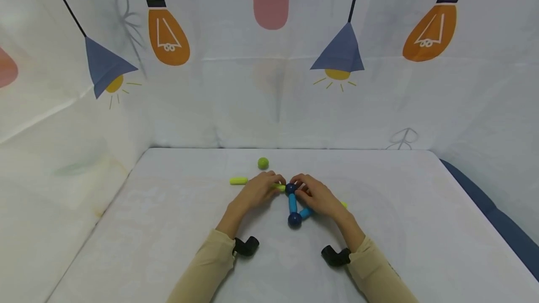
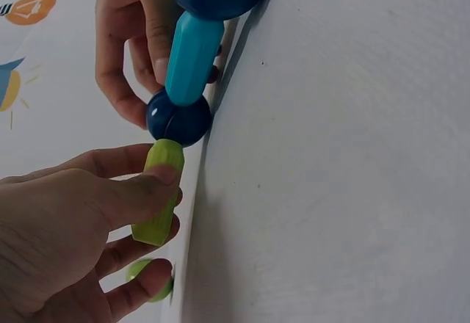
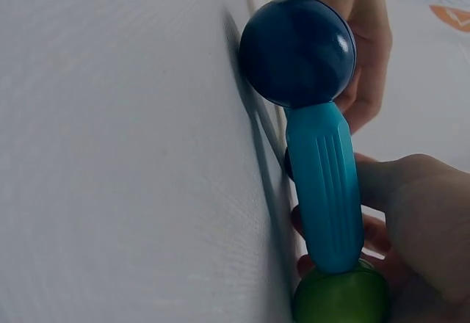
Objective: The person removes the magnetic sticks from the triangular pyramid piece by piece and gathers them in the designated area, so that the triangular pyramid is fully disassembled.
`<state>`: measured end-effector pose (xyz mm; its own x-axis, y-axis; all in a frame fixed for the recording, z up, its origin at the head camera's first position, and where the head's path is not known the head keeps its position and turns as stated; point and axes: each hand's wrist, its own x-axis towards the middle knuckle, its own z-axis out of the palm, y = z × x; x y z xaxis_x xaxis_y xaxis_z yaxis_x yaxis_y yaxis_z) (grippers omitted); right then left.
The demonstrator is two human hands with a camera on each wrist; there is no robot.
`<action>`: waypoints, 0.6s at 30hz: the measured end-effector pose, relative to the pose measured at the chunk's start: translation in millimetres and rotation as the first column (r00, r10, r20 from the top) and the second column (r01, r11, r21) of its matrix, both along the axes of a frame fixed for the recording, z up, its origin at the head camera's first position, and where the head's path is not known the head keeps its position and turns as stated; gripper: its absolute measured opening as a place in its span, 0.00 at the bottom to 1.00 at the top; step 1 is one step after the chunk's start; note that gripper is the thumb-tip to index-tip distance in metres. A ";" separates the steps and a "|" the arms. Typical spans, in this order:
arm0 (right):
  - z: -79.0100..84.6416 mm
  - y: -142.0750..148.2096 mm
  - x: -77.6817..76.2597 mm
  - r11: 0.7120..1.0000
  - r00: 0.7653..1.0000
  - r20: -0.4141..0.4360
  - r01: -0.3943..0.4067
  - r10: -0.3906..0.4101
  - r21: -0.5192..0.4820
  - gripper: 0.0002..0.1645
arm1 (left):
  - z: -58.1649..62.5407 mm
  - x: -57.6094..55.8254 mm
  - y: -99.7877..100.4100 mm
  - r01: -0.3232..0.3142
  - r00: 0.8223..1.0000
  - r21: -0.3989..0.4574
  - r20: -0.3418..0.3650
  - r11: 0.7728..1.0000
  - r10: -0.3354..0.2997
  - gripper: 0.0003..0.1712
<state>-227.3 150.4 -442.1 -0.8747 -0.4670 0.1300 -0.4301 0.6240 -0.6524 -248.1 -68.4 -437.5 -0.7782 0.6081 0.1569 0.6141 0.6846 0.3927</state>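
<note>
Your left hand [image 1: 260, 188] pinches the lime rod [image 2: 163, 194], tip meeting the far ball [image 1: 290, 188] from nine o'clock; your right hand [image 1: 316, 196], partly hidden, seems curled round that ball, at the blue rod [image 1: 292, 203]'s twelve-o'clock end, probably bracing it.

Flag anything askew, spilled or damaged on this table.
Nothing stands out: no spill or damage visible. The loose green ball and loose lime rod lie apart from the blue assembly, but look like ordinary spare parts. The right hand hides some of the assembly.
</note>
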 end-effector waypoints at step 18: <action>-0.3 -0.6 0.4 1.000 0.999 0.043 0.015 -0.016 0.016 0.17 | 8.9 -5.2 -47.0 -0.156 0.975 0.093 0.173 0.983 0.138 0.12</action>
